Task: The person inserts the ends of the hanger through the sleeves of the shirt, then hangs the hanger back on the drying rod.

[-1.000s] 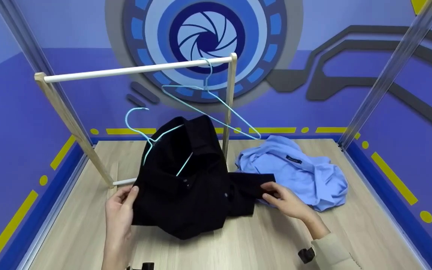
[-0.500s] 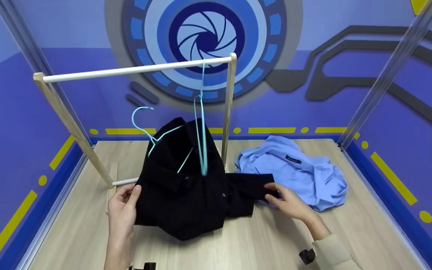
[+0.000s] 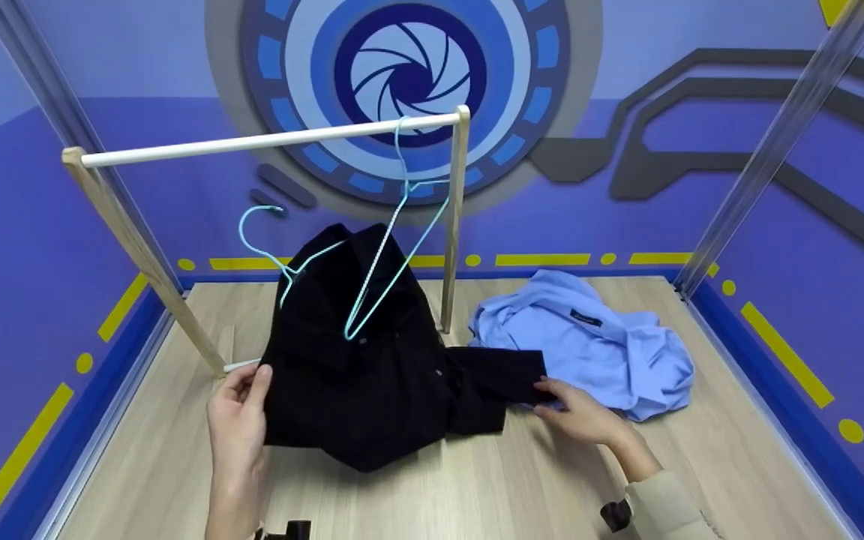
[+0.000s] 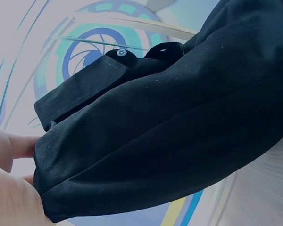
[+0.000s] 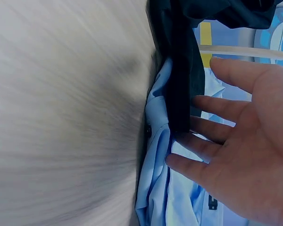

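Black shirt [image 3: 372, 412] held up, right between the two hands! At its left edge the cloth is pinched by the left grip [image 3: 239, 412], thumb laid in front and fingers tucked behind. Over on the other side, the outstretched sleeve [image 3: 499, 373] is touched at its end by the right grip [image 3: 586, 416], spread wide, fingers loosely straight, tips set against the dark fabric. Below, pale wood grain is shown by the bench [image 3: 522, 495]. Inside the open collar a light-blue hanger [image 3: 291, 271] is lodged, its hook left sticking out at the upper left. Beyond the right grip, a crumpled blue shirt [image 3: 597, 345] is laid on the bench, overlapped along its left side by that sleeve. Farther up, a second hanger [image 3: 406, 191] is hung from the white rail [image 3: 274, 140] of the wooden rack [image 3: 453, 255], and behind everything a patterned wall [image 3: 664, 232] is seen.
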Demonstrator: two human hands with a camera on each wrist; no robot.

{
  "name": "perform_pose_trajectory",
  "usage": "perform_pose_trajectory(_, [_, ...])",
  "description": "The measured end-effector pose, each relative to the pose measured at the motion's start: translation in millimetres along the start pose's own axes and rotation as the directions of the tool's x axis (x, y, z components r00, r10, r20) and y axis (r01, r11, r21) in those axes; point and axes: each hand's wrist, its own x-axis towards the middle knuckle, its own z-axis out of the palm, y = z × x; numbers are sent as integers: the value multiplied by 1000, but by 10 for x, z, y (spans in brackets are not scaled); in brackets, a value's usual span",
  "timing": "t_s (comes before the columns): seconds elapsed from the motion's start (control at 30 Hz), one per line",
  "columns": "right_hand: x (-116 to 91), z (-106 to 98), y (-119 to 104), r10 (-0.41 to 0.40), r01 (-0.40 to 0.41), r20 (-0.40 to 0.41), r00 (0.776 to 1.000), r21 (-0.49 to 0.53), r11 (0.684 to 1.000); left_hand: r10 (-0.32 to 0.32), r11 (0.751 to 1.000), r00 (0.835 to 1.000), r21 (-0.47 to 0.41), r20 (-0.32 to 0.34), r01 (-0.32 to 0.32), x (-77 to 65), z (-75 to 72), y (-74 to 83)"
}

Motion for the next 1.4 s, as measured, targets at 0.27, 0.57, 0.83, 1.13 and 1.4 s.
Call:
perform_pose_trajectory(0.27, [-16,12,16,25,-25,1,1000,-15,1000,32,999,999,12,-22,-32,-9,13,90])
perform_pose_trajectory(0.57, [-38,17,43,20,-20,1,1000,-7,1000,107,994,993,-31,-45,-108,-15,-2,173])
perform_pose_trajectory(0.83, [-34,25,54,1,-1,22,1000,-11,1000,150,986,986,-59,-76,-155,-14,-6,297])
perform_pose_trajectory(1.13, [-52,12,49,25,-24,48,999,-14,1000,225,974,973,40,-54,-223,26,14,398])
perform_pose_trajectory(1.4, [-53,4,52,33,-32,54,998,-27,999,195,981,980,22,-45,-194,75,73,497])
